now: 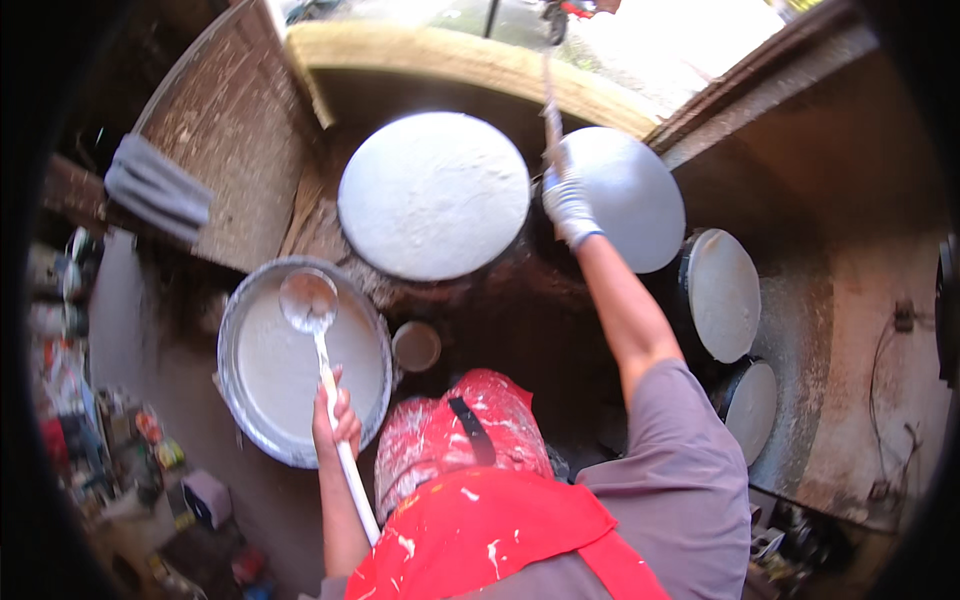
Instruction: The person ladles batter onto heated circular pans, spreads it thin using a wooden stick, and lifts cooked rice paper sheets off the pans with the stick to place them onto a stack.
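My left hand (337,418), bare, is closed around the white handle of a ladle (309,300). The ladle's round bowl is over a wide metal basin (229,375) of pale, whitish batter (277,375). My right hand (568,202), in a white knitted glove, grips a long thin stick-like tool (553,127) that points away from me, beside the edge of a shiny round griddle plate (630,202). Left of it, a larger round plate (435,195) bears a white layer with an uneven surface. The tool is blurred, so its kind is unclear.
Two more round, pale-topped plates (724,296) (752,412) stand along the right wall. A small round container (416,346) sits beside the basin. A folded grey cloth (159,187) hangs over a beam at left. A pale ledge (465,56) runs behind the plates. Clutter lies at lower left.
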